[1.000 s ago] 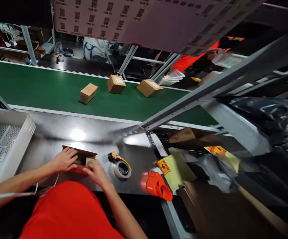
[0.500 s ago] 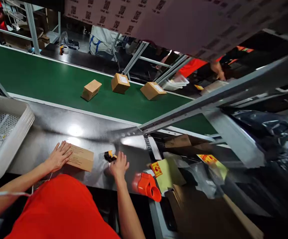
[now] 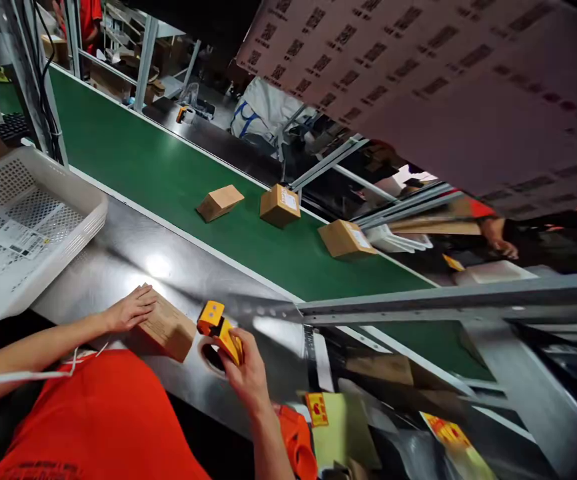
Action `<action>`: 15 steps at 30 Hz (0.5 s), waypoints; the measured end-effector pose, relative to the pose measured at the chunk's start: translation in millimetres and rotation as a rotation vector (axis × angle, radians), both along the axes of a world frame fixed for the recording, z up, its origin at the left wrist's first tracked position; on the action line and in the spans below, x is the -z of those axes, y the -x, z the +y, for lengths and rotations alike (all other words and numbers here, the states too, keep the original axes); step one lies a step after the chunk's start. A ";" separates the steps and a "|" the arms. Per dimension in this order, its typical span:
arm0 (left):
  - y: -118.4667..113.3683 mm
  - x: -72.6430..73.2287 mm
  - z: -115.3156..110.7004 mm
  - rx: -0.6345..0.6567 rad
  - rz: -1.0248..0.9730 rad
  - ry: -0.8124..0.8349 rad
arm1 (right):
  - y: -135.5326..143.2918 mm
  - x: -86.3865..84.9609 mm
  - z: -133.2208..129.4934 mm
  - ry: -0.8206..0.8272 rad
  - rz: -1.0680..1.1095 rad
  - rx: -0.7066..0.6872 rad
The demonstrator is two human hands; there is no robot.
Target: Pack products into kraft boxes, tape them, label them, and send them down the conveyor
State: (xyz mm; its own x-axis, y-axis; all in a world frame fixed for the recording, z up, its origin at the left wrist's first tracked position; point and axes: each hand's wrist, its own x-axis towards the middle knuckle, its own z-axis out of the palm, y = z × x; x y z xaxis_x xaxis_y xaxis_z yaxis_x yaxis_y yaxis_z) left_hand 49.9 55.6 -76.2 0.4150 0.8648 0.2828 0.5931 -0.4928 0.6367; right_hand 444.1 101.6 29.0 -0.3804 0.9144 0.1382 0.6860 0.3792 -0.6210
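My left hand (image 3: 132,309) lies flat over the far left end of a closed brown cardboard box (image 3: 166,325), fingers stretched out across its edge. The box rests on the metal worktop (image 3: 123,230), just in front of my red shirt. To the right of the box, my right hand (image 3: 248,368) is wrapped round a yellow tape dispenser (image 3: 226,337). A roll of tape (image 3: 212,357) sits on the dispenser, partly hidden by my fingers. The dispenser's yellow head points up and away, close to the box but apart from it.
Beyond the worktop runs a green conveyor belt (image 3: 168,180) carrying three cardboard boxes (image 3: 279,205). At left stands a white plastic basket (image 3: 88,207) with a labelled packet inside. A metal beam (image 3: 418,303) crosses at right. An orange dispenser (image 3: 296,440) lies near my right forearm.
My right hand has taken hold of the tape dispenser and turned it upright. My left hand stays on the box, which looks turned. The view has swung, shifting the belt and basket rightward.
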 end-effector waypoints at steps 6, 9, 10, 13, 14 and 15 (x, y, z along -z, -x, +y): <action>-2.2 -19.9 -3.9 -0.100 -0.171 0.126 | 90.8 1.2 2.5 -0.257 -0.113 -0.471; -17.3 -37.5 -15.3 -0.424 -0.421 0.283 | 95.3 17.0 -0.2 -0.342 -0.095 -0.425; -24.5 -44.2 -18.0 -0.532 -0.546 0.421 | 91.6 20.8 -1.2 -0.335 -0.074 -0.408; -47.0 -63.4 -17.1 -0.650 -1.053 0.961 | 78.0 25.3 -2.2 -0.285 -0.062 -0.422; -53.1 -68.6 -14.3 -0.622 -1.176 1.070 | 74.8 24.7 -2.0 -0.270 -0.075 -0.438; -58.0 -72.7 -11.0 -0.598 -1.257 1.127 | 72.7 23.4 -1.4 -0.255 -0.095 -0.447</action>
